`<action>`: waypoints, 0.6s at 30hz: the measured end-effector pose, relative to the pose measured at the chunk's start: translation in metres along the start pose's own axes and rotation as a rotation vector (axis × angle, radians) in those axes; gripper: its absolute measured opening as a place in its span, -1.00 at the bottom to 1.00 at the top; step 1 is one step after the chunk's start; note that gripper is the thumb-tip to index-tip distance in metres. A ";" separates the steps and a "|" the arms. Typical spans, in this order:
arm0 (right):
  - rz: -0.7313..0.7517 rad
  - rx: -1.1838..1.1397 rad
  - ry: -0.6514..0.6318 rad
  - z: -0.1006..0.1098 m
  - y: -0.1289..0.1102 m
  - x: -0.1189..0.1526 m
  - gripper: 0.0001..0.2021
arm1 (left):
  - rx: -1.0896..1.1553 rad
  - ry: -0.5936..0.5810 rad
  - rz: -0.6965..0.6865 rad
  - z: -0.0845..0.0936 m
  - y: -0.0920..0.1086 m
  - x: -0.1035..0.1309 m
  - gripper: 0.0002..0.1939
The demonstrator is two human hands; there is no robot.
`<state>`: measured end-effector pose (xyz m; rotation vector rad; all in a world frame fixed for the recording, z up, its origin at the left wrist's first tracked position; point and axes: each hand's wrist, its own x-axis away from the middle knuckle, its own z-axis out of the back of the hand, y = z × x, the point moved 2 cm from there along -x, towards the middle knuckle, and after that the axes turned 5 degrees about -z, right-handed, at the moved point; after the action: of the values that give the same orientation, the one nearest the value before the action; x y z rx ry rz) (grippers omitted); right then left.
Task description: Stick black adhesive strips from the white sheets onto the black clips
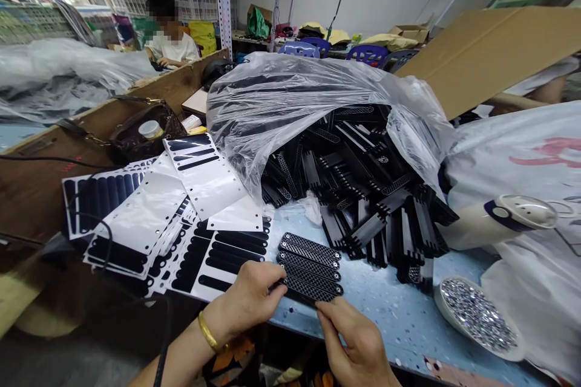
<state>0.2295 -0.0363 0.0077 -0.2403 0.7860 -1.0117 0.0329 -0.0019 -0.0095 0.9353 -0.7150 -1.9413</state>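
Several black strips with a crosshatched face and round ends lie side by side near the table's front edge. My left hand, with a gold bangle at the wrist, is closed in a pinch at the left end of the nearest black strip. At its right end, my right hand pinches the same strip between thumb and fingers. Left of the strips lie white sheets bearing rows of black rounded stickers. Behind them, a heap of black plastic parts spills from a clear plastic bag.
The blue table holds a dish of small shiny metal pieces and a cream-coloured flask at right. A brown bag rests by the wooden board. Cardboard leans behind. Another person sits farther back.
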 end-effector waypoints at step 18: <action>-0.072 -0.024 -0.019 0.010 0.014 0.031 -0.85 | 0.280 0.112 0.581 -0.012 -0.007 -0.004 -0.84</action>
<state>0.2544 -0.0564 -0.0069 -0.2999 0.7769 -1.0667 0.0415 0.0029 -0.0203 0.8697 -1.0732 -1.2913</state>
